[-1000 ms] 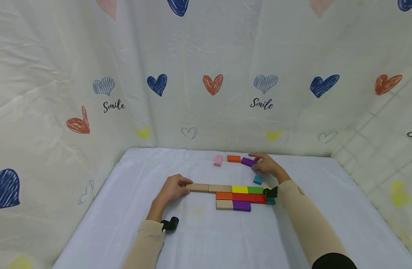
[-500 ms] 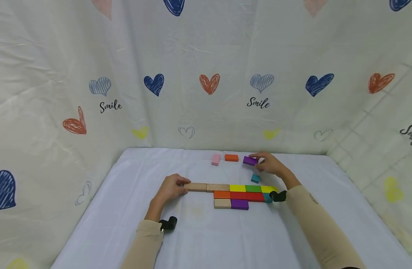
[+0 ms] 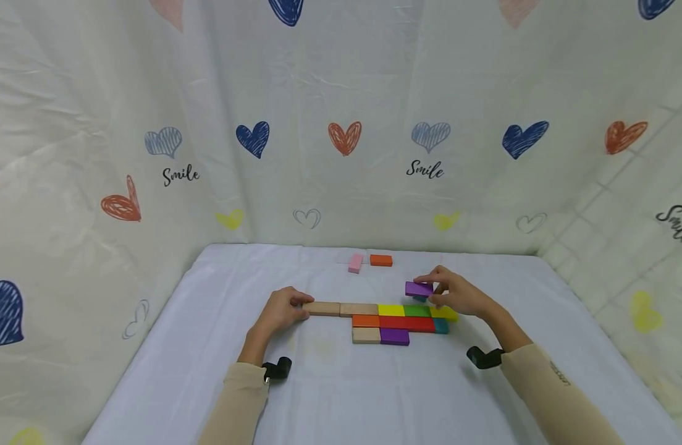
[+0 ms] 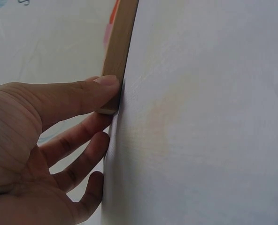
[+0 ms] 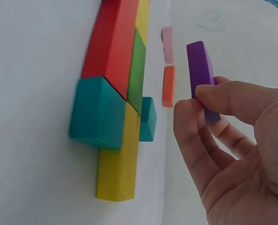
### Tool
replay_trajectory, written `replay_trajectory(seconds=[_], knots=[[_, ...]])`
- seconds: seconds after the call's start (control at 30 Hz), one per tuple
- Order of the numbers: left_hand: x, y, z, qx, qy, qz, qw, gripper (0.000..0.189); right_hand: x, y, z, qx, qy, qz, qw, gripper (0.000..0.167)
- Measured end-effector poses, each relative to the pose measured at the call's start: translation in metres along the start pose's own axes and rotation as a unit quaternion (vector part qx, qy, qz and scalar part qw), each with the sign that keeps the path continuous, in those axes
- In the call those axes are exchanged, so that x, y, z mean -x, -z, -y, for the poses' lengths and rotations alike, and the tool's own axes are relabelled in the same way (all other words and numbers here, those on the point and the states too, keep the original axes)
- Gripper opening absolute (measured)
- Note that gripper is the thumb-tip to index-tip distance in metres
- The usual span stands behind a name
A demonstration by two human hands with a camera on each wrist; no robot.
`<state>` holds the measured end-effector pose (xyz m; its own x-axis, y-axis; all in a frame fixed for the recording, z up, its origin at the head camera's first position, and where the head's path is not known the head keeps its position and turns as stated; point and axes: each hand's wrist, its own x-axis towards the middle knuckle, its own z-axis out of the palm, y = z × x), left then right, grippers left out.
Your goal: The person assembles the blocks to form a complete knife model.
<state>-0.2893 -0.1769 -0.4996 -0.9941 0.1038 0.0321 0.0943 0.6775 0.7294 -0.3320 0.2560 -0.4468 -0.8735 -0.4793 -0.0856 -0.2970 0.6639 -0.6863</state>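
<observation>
In the right wrist view my right hand point(image 5: 237, 136) pinches a purple block point(image 5: 202, 77) between thumb and fingers. From the head view it hovers just behind the row of blocks, overlapping a teal block point(image 5: 148, 119) that lies behind the green block point(image 3: 417, 310). At the row's left end my left hand point(image 3: 282, 308) grips the end of a plain wooden block point(image 4: 115, 56), thumb on its near side. Further along the row lie a second wooden block point(image 3: 359, 309) and yellow blocks point(image 3: 391, 310). In front of them are orange point(image 3: 366, 321), red point(image 3: 406, 324) and teal point(image 3: 441, 326) blocks.
A third row holds a short wooden block point(image 3: 366, 335) and another purple block point(image 3: 394, 336). Near the back edge lie a pink block point(image 3: 355, 263) and an orange block point(image 3: 381, 261). White cloth point(image 3: 330, 395) covers the table; a heart-patterned curtain point(image 3: 296, 185) hangs behind.
My right hand has taken the purple block from beside the orange block at the back and brought it nearer, toward the row. My left hand stays at the row's left end.
</observation>
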Motion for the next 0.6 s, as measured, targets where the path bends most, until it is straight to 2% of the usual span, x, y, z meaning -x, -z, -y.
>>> replay_trajectory(seconds=[0.2,0.43,0.6], knots=[[0.0,0.0,0.0,-0.004,-0.006,-0.003,1.0,0.032,0.028,-0.009,0.0,0.01,0.034,0.011,0.9993,0.043],[0.001,-0.001,-0.001,-0.001,-0.004,0.0,1.0,0.032,0.053,-0.02,-0.002,0.01,0.046,0.027,0.9985,0.043],[0.001,-0.001,-0.001,0.0,-0.003,0.002,1.0,0.032,0.063,-0.028,-0.005,0.001,0.042,0.038,0.9984,0.04]])
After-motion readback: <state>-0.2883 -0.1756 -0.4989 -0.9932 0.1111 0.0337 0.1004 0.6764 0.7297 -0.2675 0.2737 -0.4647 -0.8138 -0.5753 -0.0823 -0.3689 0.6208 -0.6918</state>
